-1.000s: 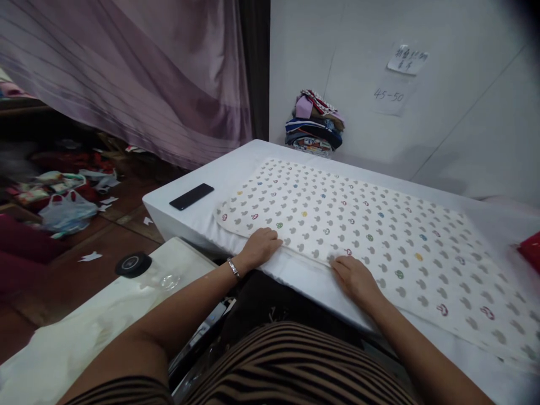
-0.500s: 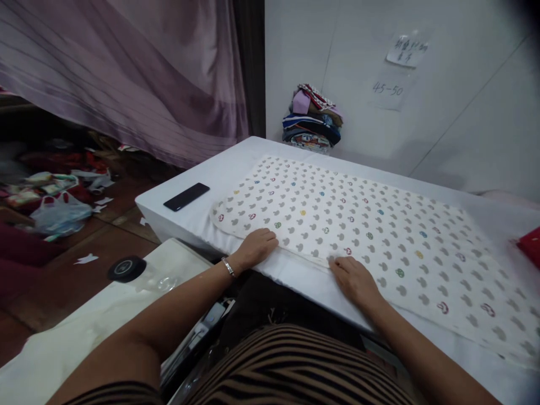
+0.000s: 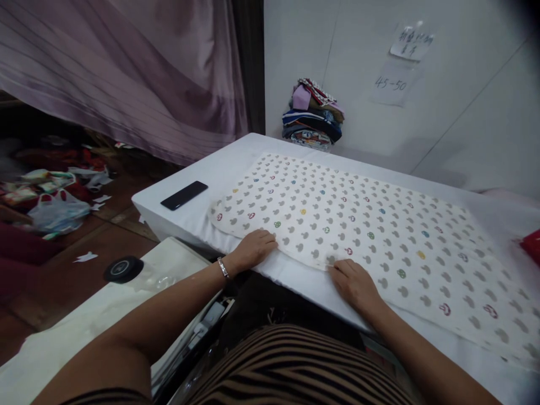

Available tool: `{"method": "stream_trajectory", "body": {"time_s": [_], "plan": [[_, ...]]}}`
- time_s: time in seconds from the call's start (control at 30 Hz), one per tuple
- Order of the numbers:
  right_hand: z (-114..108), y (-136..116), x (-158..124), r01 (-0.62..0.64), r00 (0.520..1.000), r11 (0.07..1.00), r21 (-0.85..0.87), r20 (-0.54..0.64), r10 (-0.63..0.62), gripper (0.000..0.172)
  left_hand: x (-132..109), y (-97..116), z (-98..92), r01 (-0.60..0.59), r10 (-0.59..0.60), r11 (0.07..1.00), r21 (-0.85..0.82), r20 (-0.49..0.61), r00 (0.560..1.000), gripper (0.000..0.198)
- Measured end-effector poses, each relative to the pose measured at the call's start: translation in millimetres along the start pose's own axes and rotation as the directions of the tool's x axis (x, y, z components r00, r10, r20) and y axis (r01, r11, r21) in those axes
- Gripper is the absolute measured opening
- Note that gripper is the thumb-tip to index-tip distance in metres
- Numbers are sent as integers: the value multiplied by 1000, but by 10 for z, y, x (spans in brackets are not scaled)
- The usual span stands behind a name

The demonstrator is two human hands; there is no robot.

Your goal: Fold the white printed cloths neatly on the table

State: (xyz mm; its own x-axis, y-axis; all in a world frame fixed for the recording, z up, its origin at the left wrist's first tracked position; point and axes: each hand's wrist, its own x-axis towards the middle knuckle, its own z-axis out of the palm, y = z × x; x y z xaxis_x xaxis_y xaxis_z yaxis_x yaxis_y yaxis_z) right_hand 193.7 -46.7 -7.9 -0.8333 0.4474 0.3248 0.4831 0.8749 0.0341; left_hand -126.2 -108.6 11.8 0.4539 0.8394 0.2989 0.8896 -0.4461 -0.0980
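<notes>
A cream cloth (image 3: 337, 219) with grey, red, blue, green and yellow mushroom-like prints lies spread over the white-covered table (image 3: 228, 163). At its near edge, left of centre, my left hand (image 3: 255, 247) has its fingers closed on the cloth; a bracelet is on that wrist. Farther right along the same edge, my right hand (image 3: 354, 282) pinches the cloth between thumb and fingers. Both hands rest low, close to the table's front edge.
A black phone (image 3: 184, 196) lies at the table's left end. Folded clothes (image 3: 312, 115) are stacked by the back wall. Something red (image 3: 532, 244) is at the right. A black round object (image 3: 124, 269) sits on a pale surface at lower left.
The near edge of the cloth between my hands lies flatter and smoother. My hands have hardly moved, and the view has shifted slightly.
</notes>
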Motion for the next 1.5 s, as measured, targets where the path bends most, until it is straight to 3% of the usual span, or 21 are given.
{"method": "stream_trajectory", "body": {"time_s": [0.1,0.2,0.53,0.7,0.87,1.13,1.37,1.5], "plan": [[-42,-8,48,-46,998,999,-13,45,46,31,34,-24,-26,38,-37,999,38,-23,999,18],[-58,-33,78,-66,994,997,-29,88,69,32,44,-25,-11,3,-4,1000,21,13,1000,19],[-168,-61,114,-10,972,1000,-24,233,15,24,-4,16,-21,-40,44,998,-50,63,997,18],[-208,-61,125,49,967,998,-38,252,-38,20,9,25,-116,-100,103,994,-33,94,990,18],[-221,-85,200,50,964,994,-92,264,-24,20,74,18,-96,-140,141,990,-18,79,987,21],[-422,30,284,-194,942,961,195,310,127,23,76,99,-55,-95,95,995,3,14,995,17],[-374,8,225,-147,952,965,218,298,77,23,216,282,14,-173,173,984,-38,-1,985,17],[-348,-30,173,-87,948,986,141,316,38,17,286,304,93,-126,125,991,-54,-16,992,16]]}}
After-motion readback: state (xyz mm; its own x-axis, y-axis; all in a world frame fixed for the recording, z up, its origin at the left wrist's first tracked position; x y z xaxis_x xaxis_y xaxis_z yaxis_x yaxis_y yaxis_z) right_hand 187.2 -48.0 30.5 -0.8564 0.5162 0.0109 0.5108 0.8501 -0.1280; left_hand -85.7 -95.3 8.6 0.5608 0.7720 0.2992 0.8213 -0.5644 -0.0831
